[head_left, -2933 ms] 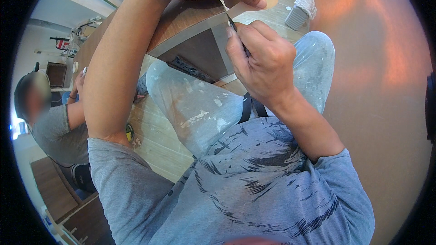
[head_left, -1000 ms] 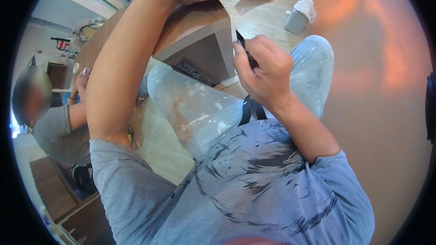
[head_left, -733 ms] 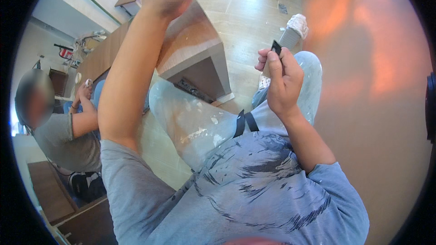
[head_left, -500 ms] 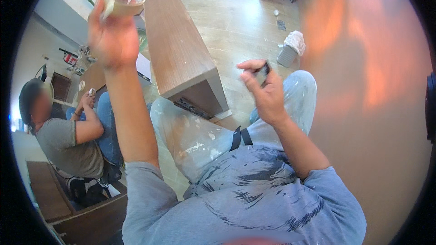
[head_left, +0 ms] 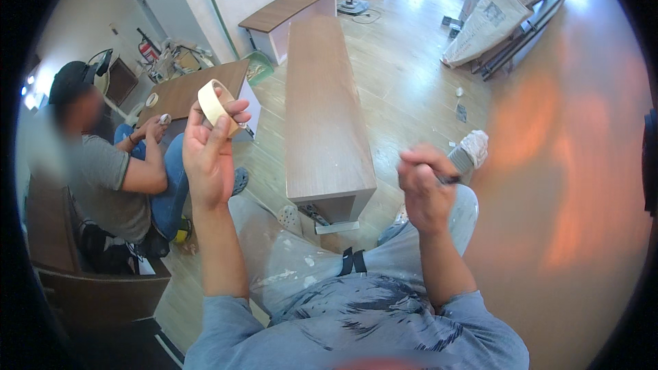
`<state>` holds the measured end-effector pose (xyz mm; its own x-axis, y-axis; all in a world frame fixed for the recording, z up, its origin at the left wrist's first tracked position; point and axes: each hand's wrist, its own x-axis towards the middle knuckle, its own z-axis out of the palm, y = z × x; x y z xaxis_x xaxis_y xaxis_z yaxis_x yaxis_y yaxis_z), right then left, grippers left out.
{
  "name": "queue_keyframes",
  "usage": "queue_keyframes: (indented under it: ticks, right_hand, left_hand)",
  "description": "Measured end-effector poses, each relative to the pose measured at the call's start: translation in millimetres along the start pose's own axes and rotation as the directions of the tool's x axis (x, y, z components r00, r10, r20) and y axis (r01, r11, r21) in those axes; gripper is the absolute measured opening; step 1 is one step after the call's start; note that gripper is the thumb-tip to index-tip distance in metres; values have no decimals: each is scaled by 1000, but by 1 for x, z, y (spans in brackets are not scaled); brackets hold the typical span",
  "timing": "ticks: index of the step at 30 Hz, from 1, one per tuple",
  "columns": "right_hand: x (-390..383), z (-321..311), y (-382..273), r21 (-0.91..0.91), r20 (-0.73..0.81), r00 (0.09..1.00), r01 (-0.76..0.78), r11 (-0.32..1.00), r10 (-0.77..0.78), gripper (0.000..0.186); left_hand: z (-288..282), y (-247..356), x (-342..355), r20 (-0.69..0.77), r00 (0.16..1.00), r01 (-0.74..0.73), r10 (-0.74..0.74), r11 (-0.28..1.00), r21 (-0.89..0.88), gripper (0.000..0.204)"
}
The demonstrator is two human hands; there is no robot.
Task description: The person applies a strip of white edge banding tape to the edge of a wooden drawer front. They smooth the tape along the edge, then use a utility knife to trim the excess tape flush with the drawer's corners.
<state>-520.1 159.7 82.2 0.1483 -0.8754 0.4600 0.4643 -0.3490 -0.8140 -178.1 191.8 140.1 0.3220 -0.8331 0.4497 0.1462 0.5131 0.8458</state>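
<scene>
My left hand (head_left: 209,154) is raised at the left, fingers closed on a roll of cream masking tape (head_left: 207,104) with its ring tilted. At the right, my right hand (head_left: 426,188) is curled around a small dark object (head_left: 449,179); only a bit of it shows beside the palm, and its kind is hidden. Between the hands, a long box-shaped wood-grain cabinet piece (head_left: 327,106) stretches away from my knees, its near end partly hollow. Neither hand touches it.
A co-worker (head_left: 113,157) sits at the left, hands together near a low wood-topped unit (head_left: 192,96). A grey can with a white cloth (head_left: 473,149) stands on the floor right of the cabinet piece. A large brown panel (head_left: 548,233) fills the right side. A white sack (head_left: 486,27) lies farther off.
My left hand with the tape has come down and inward. My right hand has turned and curled tighter. The view has shifted, showing more of the room's far end.
</scene>
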Motion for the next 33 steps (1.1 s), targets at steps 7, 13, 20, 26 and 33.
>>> queue_keyframes:
  ticks: [7,13,20,26,33]
  right_hand:
    - [12,62,-86,677,425,810,11,736,-403,14]
    - [11,63,-68,815,424,802,-137,562,-420,12]
    - [20,64,-71,826,406,844,-175,536,-350,11]
    - [31,57,-78,767,526,796,-292,571,-299,1]
    - [96,-22,-40,488,144,973,89,868,-180,5]
  left_hand:
    - [46,15,-2,53,993,-113,108,988,104,79]
    - [53,9,-11,8,998,-64,63,986,157,74]
    - [43,-7,-8,-33,998,-55,62,982,182,77]
    - [41,-15,-9,-36,999,-28,35,986,167,74]
    - [33,-18,-16,-119,990,-40,72,966,254,60]
